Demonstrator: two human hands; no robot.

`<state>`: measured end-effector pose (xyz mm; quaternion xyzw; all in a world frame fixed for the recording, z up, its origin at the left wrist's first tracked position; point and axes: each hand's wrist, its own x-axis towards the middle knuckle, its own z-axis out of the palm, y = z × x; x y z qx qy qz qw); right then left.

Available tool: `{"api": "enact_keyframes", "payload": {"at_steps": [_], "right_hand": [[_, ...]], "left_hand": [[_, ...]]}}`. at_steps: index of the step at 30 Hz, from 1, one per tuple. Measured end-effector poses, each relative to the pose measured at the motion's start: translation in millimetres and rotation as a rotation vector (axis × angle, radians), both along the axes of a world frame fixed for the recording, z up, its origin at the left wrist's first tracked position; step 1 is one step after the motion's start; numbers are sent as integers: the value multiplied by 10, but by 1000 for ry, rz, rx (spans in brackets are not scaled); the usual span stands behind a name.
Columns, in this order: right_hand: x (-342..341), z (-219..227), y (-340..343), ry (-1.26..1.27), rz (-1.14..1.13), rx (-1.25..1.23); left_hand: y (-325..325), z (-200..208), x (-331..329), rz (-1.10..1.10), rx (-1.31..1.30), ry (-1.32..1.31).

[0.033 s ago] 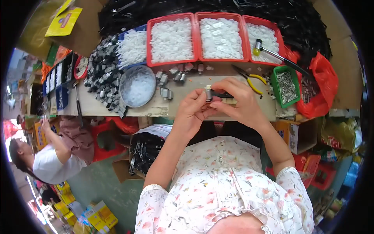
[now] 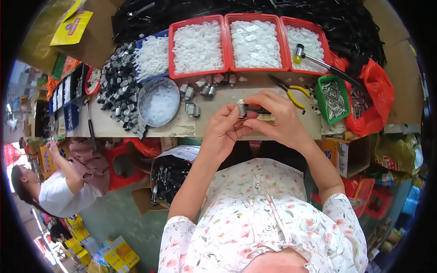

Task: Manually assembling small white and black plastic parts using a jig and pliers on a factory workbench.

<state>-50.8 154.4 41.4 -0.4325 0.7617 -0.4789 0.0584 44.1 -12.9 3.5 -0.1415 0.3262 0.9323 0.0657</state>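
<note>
My left hand (image 2: 224, 129) pinches a small silver metal part (image 2: 241, 109) just above the wooden bench (image 2: 209, 120). From the right, my right hand (image 2: 281, 119) meets it, its fingers closed on a thin dark piece (image 2: 257, 110) that touches the metal part. Both hands are held close together at the bench's front middle. A few loose metal parts (image 2: 195, 109) of the same kind lie just left of my hands.
Three red trays (image 2: 225, 41) of white plastic parts line the back. A metal bowl (image 2: 158, 102) and a pile of dark parts (image 2: 117, 88) sit left. Yellow-handled pliers (image 2: 295, 92), a hammer (image 2: 318, 61) and a green basket (image 2: 319, 98) of pins sit right. Another person (image 2: 59, 191) works at lower left.
</note>
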Motion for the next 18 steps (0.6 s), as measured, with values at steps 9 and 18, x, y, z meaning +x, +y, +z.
{"api": "enact_keyframes", "payload": {"at_steps": [9, 18], "right_hand": [[-109, -9, 144, 118, 114, 52], [-105, -298, 127, 192, -94, 216]], "left_hand": [[-1, -62, -60, -38, -271, -58], [-31, -139, -111, 231, -1175, 163]]}}
